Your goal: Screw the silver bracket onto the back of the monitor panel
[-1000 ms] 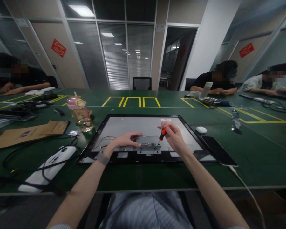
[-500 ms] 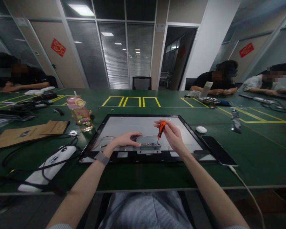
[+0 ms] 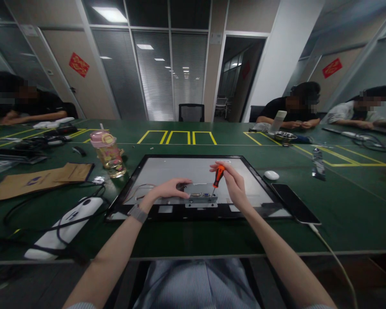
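Observation:
A flat display panel (image 3: 180, 169) with a black frame lies face down on the green table, its pale back upward. Near its front edge sits a metal bracket (image 3: 196, 205) with video ports in it. My left hand (image 3: 173, 188) grips the bracket's left end between thumb and fingers. An orange and black screwdriver (image 3: 218, 175) is in my right hand (image 3: 234, 182), tilted, its tip down at the right part of the bracket by the blue port. The screw under the tip is too small to make out. Thin wires (image 3: 138, 191) lie left of the bracket.
Left of the panel stand a pink-lidded bottle (image 3: 107, 154), a brown paper bag (image 3: 41, 178) and a white power strip (image 3: 66, 227) with black cables. To the right lie a white mouse (image 3: 271, 175) and a phone (image 3: 294, 201) on a cable. Several people sit across the table.
The screwdriver has tilted slightly and its handle has shifted a little to the right as my right fingers moved around it. My left hand stays on the bracket.

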`<state>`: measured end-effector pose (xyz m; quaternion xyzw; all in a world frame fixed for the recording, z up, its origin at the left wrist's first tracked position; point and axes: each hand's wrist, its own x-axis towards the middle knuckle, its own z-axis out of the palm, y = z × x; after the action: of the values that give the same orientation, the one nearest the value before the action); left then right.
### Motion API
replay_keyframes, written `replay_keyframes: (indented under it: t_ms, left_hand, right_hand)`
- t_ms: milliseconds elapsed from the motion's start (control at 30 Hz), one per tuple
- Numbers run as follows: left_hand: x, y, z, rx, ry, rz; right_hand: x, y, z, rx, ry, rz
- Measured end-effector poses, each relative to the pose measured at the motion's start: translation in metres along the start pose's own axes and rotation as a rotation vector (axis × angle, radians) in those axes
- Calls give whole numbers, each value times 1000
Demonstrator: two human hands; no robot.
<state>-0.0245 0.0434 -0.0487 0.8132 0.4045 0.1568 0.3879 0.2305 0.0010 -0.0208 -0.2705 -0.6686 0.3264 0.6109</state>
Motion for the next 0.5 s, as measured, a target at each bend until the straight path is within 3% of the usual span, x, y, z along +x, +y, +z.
replay_keyframes:
  t_ms: [300, 500]
  left_hand:
    - [1, -1, 0, 10, 0, -12]
    - [0, -3, 0, 9, 1, -7]
  right_hand:
    - [3, 4, -1, -131, 98, -96]
    - [3, 6, -2, 26, 61, 42]
